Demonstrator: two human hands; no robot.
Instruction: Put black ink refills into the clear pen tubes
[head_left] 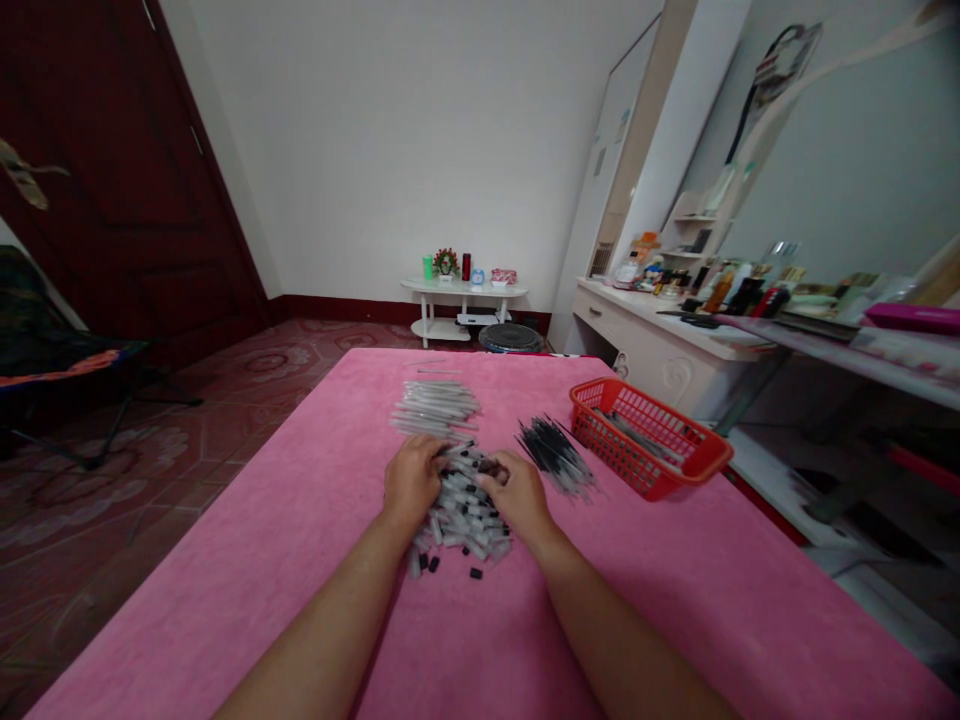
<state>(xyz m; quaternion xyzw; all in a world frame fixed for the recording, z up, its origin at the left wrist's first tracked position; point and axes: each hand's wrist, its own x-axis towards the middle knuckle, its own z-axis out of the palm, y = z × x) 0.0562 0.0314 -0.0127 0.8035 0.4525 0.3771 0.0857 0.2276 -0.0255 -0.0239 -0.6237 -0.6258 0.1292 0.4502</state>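
Single head-worn camera looking forward and down over pink cloth-covered desk, facing plain white wall farther off; bare left hand, bare right hand showing near mid-frame.

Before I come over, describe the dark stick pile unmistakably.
Find the pink-covered table. Look between the right hand and the red basket. There, the dark stick pile looks mostly black, unlike the pale sticks beyond the left hand.

Pink cloth offers passage leftward; parts pile, black rods, red basket obstruct.
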